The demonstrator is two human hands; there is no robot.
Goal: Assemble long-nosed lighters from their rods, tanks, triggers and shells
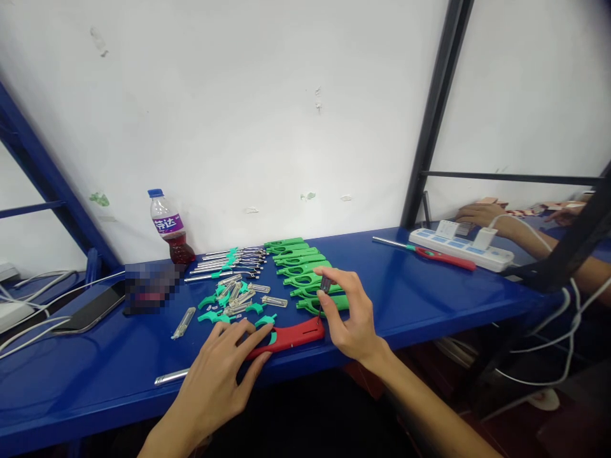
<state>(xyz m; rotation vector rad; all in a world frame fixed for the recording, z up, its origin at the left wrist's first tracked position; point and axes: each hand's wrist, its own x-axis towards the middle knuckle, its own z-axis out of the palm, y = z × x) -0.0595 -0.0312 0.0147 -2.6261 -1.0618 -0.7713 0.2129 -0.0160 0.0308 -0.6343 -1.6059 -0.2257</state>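
My left hand (222,369) grips a red lighter (298,335) with a metal tube, lying at the table's front edge. Between the thumb and finger of my right hand (351,312) is a small dark screwdriver (326,285), upright, its tip at the right end of the red body. Green handle shells (305,273) lie in a column behind it. Clear fuel tanks (274,301) and teal triggers (212,317) are piled left of the shells. Metal tubes with wires (224,262) lie in a row behind the pile.
A bottle (170,229) stands at the back left, near a phone (90,312) and white cables. Another red lighter (443,257) lies before a power strip (461,248) at right. Beyond the dark frame post (434,114) is another person's arm.
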